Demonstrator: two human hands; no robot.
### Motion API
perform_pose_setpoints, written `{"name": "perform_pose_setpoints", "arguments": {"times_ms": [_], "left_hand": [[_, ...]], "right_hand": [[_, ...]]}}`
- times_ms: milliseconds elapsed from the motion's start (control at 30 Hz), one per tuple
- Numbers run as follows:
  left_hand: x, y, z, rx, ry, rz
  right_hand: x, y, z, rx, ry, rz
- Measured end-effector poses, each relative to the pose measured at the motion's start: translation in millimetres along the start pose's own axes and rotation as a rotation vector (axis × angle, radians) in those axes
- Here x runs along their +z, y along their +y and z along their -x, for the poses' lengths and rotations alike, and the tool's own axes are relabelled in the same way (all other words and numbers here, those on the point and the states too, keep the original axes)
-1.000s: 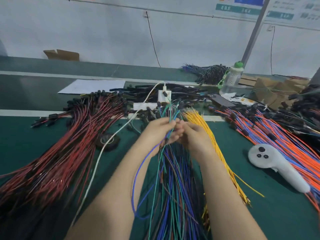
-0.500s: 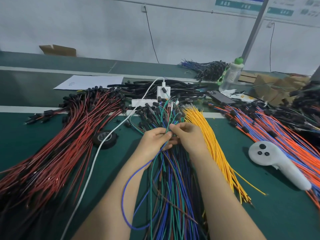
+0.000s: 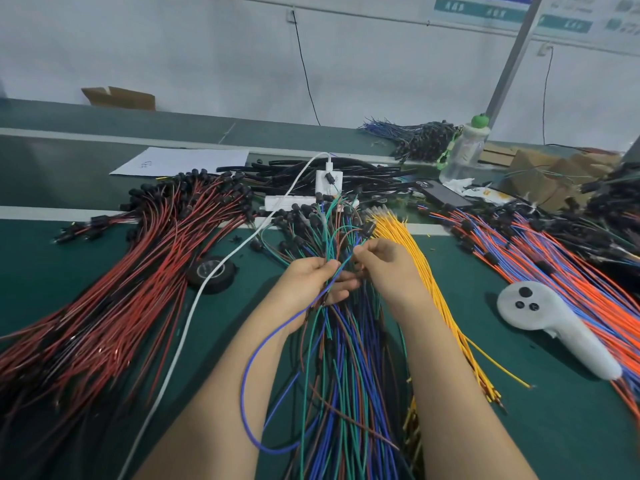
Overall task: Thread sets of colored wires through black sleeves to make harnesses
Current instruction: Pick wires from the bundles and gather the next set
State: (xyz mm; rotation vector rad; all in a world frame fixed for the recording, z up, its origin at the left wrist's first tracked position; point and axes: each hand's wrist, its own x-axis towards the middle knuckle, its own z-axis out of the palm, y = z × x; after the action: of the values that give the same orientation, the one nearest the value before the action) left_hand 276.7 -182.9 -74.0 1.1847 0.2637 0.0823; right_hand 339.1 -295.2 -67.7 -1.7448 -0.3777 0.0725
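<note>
**Hands.** Both hands work at the centre of the counter [image 3: 554, 427]. They are above the mixed wire pile [image 3: 349, 393] of blue, green and brown strands, which runs from the near edge toward the middle.

- The left hand [image 3: 308, 282] has its fingers curled round a wire set [image 3: 330, 247] of green, blue and brown strands. The set rises out of the fist toward the far edge.
- One blue wire [image 3: 247, 368] of this set drops below the left hand and hangs in a wide loop beside the left forearm.
- The right hand [image 3: 389, 268] has its fingertips [image 3: 360, 252] pinched on the same set, just beside the left hand's fingers.
- Whether a sleeve sits on the held set cannot be told, as the strands blur there.

**Materials on the counter.**

- Loose black sleeves [image 3: 367, 169] lie heaped at the far centre, around a white charger block [image 3: 329, 180] and a white power strip [image 3: 289, 202].
- A white cable [image 3: 194, 317] runs from the charger block to the near edge, passing over a black tape roll [image 3: 211, 273].
- Yellow wires [image 3: 419, 268] lie just right of the right hand.
- Red-and-black wires [image 3: 121, 289] fill the left side, and orange-and-blue wires [image 3: 571, 271] fill the right side.
- A white handheld controller [image 3: 554, 320] lies between the yellow wires and the orange-and-blue wires.
- Toward the far edge are a paper sheet [image 3: 180, 161], a clear bottle [image 3: 464, 150] with a green cap, a dark phone [image 3: 446, 195] and a dark wire bundle [image 3: 415, 136].
</note>
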Motion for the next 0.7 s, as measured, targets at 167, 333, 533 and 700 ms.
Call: {"name": "perform_pose_setpoints", "arguments": {"times_ms": [167,333,533,700], "left_hand": [[-0.4,-0.3,0.2,0.036,-0.012,-0.106],[-1.9,-4.2,-2.0,0.076,0.009,-0.137],[-2.9,-8.4,-3.4,0.138,-0.012,-0.181],[0.1,-9.8,-3.4,0.203,-0.081,-0.305]], "right_hand": [[4.1,3.3,0.3,0.019,0.037,0.003],[7.4,6.0,-1.5,0.025,0.066,0.092],[10.7,8.7,-0.3,-0.031,0.223,0.130],[6.0,3.1,1.0,0.011,0.147,0.093]]}}
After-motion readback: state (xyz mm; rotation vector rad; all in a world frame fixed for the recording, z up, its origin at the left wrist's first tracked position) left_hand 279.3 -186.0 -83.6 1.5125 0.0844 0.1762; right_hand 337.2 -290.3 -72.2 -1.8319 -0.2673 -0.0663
